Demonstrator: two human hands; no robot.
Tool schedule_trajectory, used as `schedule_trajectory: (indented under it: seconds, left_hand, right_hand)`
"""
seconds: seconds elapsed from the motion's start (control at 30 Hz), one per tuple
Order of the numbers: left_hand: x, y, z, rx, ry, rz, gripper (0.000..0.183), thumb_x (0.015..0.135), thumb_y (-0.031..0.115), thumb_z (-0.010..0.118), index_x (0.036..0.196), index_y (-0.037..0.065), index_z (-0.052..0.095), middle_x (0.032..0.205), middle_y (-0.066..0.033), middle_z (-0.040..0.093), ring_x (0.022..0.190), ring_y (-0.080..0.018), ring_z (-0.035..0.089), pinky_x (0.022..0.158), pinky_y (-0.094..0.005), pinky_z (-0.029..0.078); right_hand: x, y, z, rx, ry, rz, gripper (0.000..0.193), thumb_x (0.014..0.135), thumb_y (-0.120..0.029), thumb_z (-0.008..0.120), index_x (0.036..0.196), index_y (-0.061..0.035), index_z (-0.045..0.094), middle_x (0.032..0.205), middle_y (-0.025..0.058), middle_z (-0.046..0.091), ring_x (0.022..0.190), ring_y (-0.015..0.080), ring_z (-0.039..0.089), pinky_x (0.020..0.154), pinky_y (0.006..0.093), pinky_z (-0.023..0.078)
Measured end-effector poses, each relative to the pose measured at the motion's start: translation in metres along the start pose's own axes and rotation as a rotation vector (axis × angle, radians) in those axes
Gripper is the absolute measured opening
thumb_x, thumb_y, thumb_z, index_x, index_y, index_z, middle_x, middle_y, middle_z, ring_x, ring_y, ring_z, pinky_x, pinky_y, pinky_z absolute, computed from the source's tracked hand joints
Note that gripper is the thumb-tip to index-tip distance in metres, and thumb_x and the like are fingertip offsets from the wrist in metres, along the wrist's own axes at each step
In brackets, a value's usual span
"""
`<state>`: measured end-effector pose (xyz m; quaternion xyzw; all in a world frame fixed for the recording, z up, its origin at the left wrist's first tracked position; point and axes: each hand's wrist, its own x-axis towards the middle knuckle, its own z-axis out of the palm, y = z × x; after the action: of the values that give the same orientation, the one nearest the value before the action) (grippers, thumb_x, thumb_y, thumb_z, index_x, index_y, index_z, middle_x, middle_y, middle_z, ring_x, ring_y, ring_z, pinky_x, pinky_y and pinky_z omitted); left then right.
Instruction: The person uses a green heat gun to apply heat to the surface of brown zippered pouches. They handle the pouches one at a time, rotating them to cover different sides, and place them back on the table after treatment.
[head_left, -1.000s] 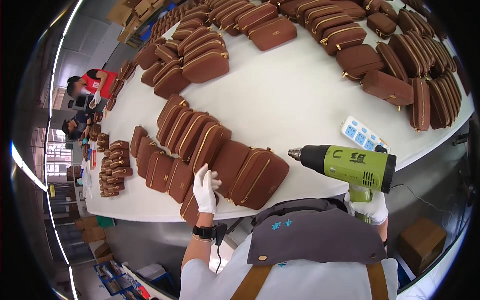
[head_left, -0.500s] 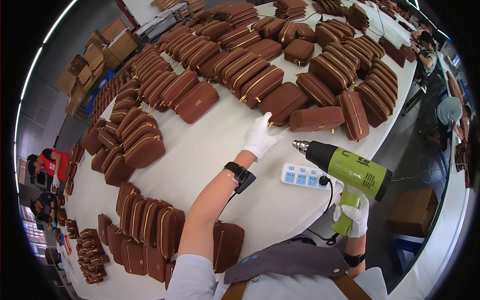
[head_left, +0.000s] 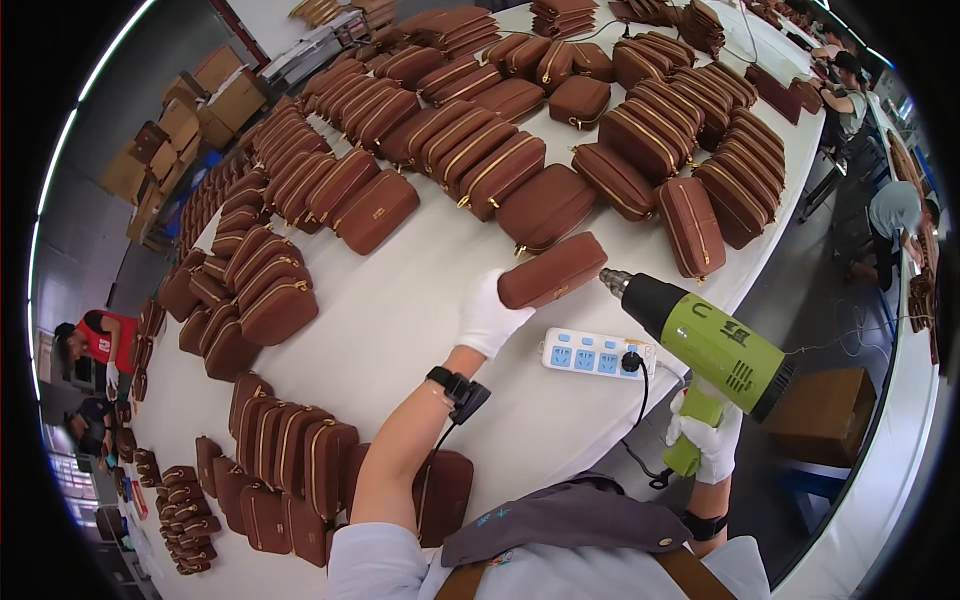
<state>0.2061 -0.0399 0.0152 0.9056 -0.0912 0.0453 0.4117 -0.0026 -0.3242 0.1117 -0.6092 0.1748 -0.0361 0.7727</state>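
Note:
My left hand (head_left: 492,314), in a white glove, grips one end of a brown zippered pouch (head_left: 553,272) and holds it out over the white table. Gloved in white too, my right hand (head_left: 712,440) is wrapped round the handle of a green and black heat gun (head_left: 718,345). The metal nozzle (head_left: 615,283) points left, close to the pouch's right end. Another brown pouch (head_left: 545,208) lies flat just beyond the held one, and a pouch with its zipper facing up (head_left: 690,228) lies to the right of it.
A white power strip (head_left: 592,354) with blue sockets lies below the held pouch, a black plug in it. Rows of brown pouches (head_left: 480,150) cover the far and left table (head_left: 400,320). A cardboard box (head_left: 825,415) stands at right. Other people work at both sides.
My left hand has taken hold of the pouch that lay at the near edge of the group and drawn it nearer and left. The heat gun has shifted slightly, its nozzle now beside the pouch.

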Motion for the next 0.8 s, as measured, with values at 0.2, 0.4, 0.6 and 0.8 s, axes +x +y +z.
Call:
schedule_trajectory:
  seconds: [0.2,0.4,0.6,0.8]
  left_hand:
    - [-0.078,-0.012,-0.064,0.39,0.009,0.126,0.074,0.075,0.021,0.078,0.141,0.012,0.045,0.118,-0.0236,0.058,0.099,-0.0408,0.061,0.084,-0.0456,0.052]
    - [-0.099,-0.046,-0.063,0.275,0.168,0.247,0.07,0.076,0.015,0.078,0.139,0.016,0.048,0.125,-0.025,0.053,0.106,-0.0417,0.059,0.089,-0.0448,0.051]
    - [-0.1,-0.036,-0.058,0.19,0.115,0.117,0.067,0.073,0.008,0.079,0.135,0.012,0.053,0.121,-0.0241,0.053,0.108,-0.0412,0.056,0.092,-0.0452,0.049]
    - [-0.097,-0.038,-0.06,0.264,0.103,0.152,0.059,0.076,0.009,0.077,0.131,0.016,0.054,0.123,-0.0254,0.052,0.106,-0.0427,0.057,0.092,-0.0461,0.05]
  right_hand:
    - [-0.008,0.004,0.042,-0.183,-0.421,0.087,0.032,0.077,0.006,0.067,0.107,-0.0013,0.061,0.092,0.0057,0.065,0.072,0.0122,0.062,0.059,0.0282,0.054]
    - [-0.007,0.003,0.055,-0.235,-0.51,0.05,0.029,0.077,0.003,0.07,0.105,-0.0008,0.062,0.092,0.0044,0.065,0.074,0.0112,0.062,0.062,0.0272,0.053]
    - [-0.009,0.0,0.052,-0.261,-0.472,0.083,0.034,0.076,0.003,0.071,0.108,-0.0002,0.061,0.092,0.0056,0.065,0.075,0.0121,0.062,0.062,0.0278,0.053]
    - [-0.009,0.0,0.056,-0.223,-0.421,0.042,0.038,0.074,0.006,0.07,0.11,0.0006,0.061,0.093,0.006,0.066,0.077,0.0127,0.062,0.064,0.028,0.054]
